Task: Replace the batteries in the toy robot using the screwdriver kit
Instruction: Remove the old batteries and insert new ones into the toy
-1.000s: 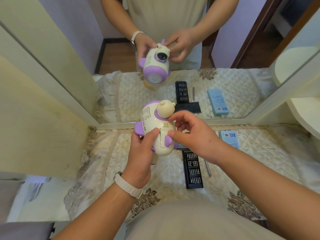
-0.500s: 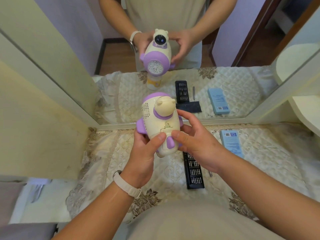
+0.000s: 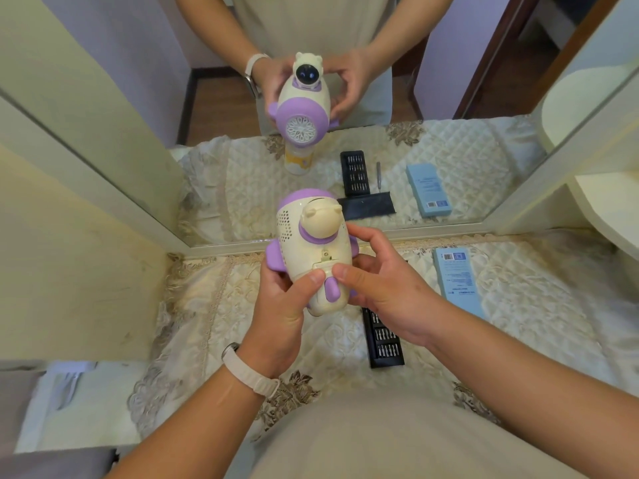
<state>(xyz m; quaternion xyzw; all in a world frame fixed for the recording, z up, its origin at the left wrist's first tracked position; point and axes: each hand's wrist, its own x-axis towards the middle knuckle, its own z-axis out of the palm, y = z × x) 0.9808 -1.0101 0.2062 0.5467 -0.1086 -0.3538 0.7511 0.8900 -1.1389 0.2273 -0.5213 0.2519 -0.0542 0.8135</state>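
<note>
Cream toy robot (image 3: 308,251), right hand (image 3: 390,294) half-hide bit tray (image 3: 386,344)

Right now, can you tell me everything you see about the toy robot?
The toy robot looks like cream plastic with purple trim, round ears and speaker holes. It is held upright above the cloth, back toward the camera, showing a tabbed panel. The left hand and right hand grip it, thumbs on its back. The mirror shows its dark face.
</note>
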